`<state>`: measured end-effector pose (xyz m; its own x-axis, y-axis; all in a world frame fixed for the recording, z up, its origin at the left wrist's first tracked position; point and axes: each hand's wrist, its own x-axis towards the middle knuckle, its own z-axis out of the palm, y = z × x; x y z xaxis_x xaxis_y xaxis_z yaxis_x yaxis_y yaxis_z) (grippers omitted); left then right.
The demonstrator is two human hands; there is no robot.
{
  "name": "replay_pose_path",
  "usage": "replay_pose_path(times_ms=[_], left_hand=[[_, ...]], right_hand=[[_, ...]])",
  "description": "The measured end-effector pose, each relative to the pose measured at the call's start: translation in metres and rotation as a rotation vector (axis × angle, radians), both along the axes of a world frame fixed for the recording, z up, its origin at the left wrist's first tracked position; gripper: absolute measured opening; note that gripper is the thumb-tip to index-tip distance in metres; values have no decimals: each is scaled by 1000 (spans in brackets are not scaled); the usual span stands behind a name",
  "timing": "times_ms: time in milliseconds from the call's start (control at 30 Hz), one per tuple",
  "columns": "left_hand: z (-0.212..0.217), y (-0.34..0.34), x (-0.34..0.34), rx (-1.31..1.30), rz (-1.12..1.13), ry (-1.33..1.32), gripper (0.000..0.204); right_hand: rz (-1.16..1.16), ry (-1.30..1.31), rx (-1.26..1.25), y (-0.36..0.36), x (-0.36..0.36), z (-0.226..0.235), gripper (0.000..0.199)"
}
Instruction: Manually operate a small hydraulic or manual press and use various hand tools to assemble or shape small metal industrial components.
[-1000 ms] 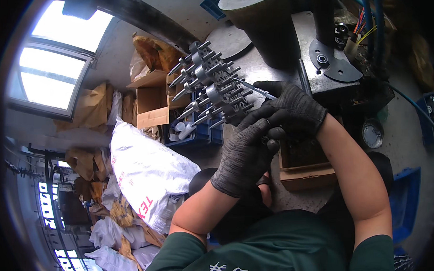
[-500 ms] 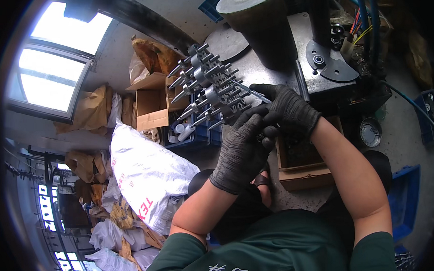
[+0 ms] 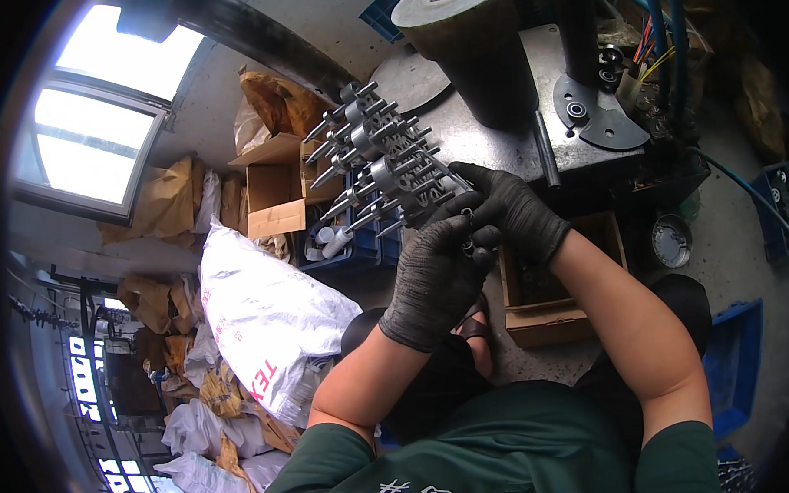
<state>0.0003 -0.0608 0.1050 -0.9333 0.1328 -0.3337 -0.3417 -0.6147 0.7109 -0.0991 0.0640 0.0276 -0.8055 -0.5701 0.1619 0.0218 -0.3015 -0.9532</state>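
Note:
A metal assembly (image 3: 380, 163) of several parallel steel rods, with collars and small fittings, stands in front of me left of centre. My right hand (image 3: 519, 214), in a dark grey glove, is closed around a thin metal rod (image 3: 450, 174) whose far end reaches the assembly's right side. Beside it, below the assembly, my left hand (image 3: 437, 278), gloved alike, has its fingers curled with small ring-shaped metal pieces (image 3: 468, 216) at the fingertips. The gloves hide how many pieces there are. Both hands are nearly touching.
Behind my right hand is a metal worktable (image 3: 493, 150) bearing a thick dark cylinder (image 3: 475, 67) and a slotted plate (image 3: 612, 124). An open cardboard box (image 3: 548, 326) lies below. To the left are a white sack (image 3: 262, 303), another carton (image 3: 274, 212) and a blue crate (image 3: 386, 246).
My right hand has shifted slightly left and down, closer to the left hand, and less of the thin rod shows. A small ring piece now shows between the left fingertips.

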Motion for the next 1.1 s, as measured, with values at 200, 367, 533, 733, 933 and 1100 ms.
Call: replay_pose_path(times_ms=[200, 367, 533, 733, 933, 1100], left_hand=[[-3, -4, 3, -523, -83, 303, 35], [2, 1, 4, -335, -44, 200, 34], [-3, -6, 5, -1037, -156, 527, 33], [5, -2, 4, 32, 11, -25, 33], [3, -1, 4, 88, 9, -48, 32], [-3, 3, 3, -388, -7, 132, 32]], right_hand=[[-19, 142, 113, 5, -5, 6, 48], [25, 50, 50, 3, -5, 1, 49], [65, -48, -26, 1, -1, 4, 49], [-112, 258, 132, -2, -4, -6, 49], [53, 98, -77, -3, -2, -5, 49], [-93, 231, 48, -12, -11, -28, 53]])
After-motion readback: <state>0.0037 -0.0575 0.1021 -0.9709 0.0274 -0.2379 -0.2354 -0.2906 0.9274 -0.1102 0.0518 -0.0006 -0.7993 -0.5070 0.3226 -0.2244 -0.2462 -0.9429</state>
